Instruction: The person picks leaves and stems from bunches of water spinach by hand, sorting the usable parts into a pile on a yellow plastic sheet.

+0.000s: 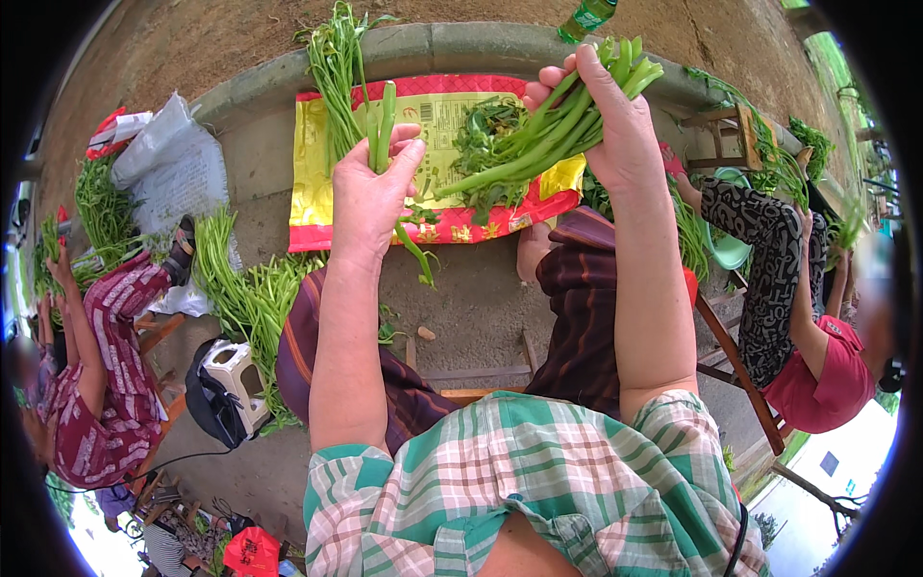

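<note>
My left hand (pixel 378 177) grips a couple of short green stems (pixel 387 119), with a thin leafy end hanging below the fist. Raised at the upper right, my right hand (pixel 609 108) holds a bundle of long green vegetable stems (pixel 548 148), their thick ends sticking out past the thumb. Beneath both hands a red and yellow printed plastic sack (pixel 310 195) is spread flat on the ground. On it lies a heap of torn leaves (pixel 490 122), partly behind the bundle. A bunch of leafy stems (pixel 335 79) rests across the sack's far left edge, against the kerb.
A concrete kerb (pixel 497 47) runs behind the sack, with a green bottle (pixel 588 20) on it. More stems (pixel 252 303) lie by my left knee, near a white and black device (pixel 234 382). Seated people work on both sides. A pale green basin (pixel 728 249) stands right.
</note>
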A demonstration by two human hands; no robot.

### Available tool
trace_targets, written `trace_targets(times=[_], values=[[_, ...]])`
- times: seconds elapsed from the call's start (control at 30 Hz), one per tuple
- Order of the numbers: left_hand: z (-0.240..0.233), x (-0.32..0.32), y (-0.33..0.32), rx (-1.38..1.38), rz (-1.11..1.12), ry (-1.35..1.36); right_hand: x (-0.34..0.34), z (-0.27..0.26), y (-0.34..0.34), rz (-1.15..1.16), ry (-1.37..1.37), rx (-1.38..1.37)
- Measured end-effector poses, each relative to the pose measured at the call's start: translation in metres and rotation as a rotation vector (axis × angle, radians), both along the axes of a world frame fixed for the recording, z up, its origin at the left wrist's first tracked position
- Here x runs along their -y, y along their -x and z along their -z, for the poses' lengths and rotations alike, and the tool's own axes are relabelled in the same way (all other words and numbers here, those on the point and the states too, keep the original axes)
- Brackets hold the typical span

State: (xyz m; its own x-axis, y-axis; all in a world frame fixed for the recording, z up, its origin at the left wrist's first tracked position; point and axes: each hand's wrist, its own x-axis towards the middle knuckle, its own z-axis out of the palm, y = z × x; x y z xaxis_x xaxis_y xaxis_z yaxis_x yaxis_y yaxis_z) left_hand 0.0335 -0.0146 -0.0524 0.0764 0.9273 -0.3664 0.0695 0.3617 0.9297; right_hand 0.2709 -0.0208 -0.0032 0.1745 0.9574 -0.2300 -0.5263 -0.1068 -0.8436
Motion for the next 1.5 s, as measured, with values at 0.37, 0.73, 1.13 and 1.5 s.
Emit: trace_targets(times=[0.37, 0.73, 1.13, 1.5], values=[[-0.004, 0.002, 0.001, 0.055, 0.060, 0.065, 0.001, 0.007, 0.029, -0.100, 0.057, 0.231], [-0.015, 0.014, -0.014, -0.021, 0.287, 0.018, 0.011, 0.016, 0.075, -0.240, 0.147, 0.379], [-0.020, 0.007, 0.000, 0.388, 0.206, 0.131, 0.001, 0.018, 0.056, -0.153, 0.170, 0.284], [-0.015, -0.005, 0.015, 0.039, -0.059, -0.072, -0.003, 0.017, 0.031, -0.043, 0.190, 0.196]])
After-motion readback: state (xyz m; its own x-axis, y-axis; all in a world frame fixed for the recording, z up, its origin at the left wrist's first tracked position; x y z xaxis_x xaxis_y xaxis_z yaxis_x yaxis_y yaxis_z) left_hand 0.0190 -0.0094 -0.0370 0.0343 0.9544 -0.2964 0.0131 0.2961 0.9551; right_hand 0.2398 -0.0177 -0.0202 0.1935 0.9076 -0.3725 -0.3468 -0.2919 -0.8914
